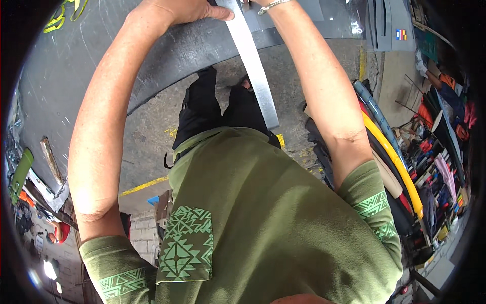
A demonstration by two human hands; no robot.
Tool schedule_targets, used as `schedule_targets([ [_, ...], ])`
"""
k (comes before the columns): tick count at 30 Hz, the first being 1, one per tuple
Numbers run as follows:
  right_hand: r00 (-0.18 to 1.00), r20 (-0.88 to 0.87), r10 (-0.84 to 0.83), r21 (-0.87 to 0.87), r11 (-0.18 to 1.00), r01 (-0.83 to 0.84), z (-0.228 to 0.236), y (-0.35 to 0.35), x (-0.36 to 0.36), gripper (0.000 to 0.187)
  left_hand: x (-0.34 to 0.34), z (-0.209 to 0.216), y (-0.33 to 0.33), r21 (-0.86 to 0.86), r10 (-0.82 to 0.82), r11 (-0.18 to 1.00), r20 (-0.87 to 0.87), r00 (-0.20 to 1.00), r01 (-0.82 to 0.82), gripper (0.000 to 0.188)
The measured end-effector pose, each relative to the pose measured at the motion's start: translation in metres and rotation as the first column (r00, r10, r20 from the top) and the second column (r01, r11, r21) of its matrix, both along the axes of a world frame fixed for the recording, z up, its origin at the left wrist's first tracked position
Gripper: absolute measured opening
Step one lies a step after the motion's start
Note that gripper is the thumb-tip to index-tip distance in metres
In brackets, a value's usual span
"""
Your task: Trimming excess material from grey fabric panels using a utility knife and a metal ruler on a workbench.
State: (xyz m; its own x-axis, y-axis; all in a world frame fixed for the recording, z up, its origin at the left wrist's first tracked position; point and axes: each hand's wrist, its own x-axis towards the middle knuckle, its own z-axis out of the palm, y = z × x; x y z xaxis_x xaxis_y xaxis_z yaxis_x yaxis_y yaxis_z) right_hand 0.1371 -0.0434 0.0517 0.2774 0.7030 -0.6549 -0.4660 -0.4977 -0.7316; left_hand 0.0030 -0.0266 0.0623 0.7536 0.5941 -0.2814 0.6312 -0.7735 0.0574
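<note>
A long, flat metal straightedge (249, 55) runs from the top edge down past the front edge of the dark work table (101, 50), one end jutting out over the floor. Against its left side rests my left hand (185, 10), the thumb stretched onto the metal and holding it; the other fingers are mostly cut off at the top. My right hand (259, 3) is just right of the straightedge, nearly all beyond the frame, with a bracelet (274, 5) at the wrist. What it holds is hidden. Grey sheet material (298, 12) lies beneath the right wrist.
Yellow-green straps (55, 20) lie at the table's far left. Grey sheets (385, 25) hang over at the upper right. Rolls of material, including a yellow one (392, 152), stand on my right near piled coloured goods (430, 167). Another person's arm (433, 78) shows at far right.
</note>
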Motion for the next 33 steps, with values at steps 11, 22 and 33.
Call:
schedule_targets([
  [11, 0.990, -0.027, 0.140, 0.539, 0.836, -0.104, -0.049, -0.006, 0.006, 0.052, -0.029, -0.033, 0.000, 0.206, -0.140, 0.976, 0.319, 0.937, 0.076, 0.126],
  [22, 0.990, 0.074, 0.120, 0.561, 0.816, -0.140, -0.031, -0.012, 0.004, 0.055, 0.007, 0.008, -0.002, -0.028, 0.009, 1.000, -0.073, 0.997, -0.011, 0.123],
  [33, 0.332, 0.845, -0.419, 0.528, 0.550, -0.648, -0.075, 0.012, 0.012, 0.042, -0.006, -0.013, 0.001, -0.021, 0.010, 1.000, -0.041, 0.999, -0.011, 0.125],
])
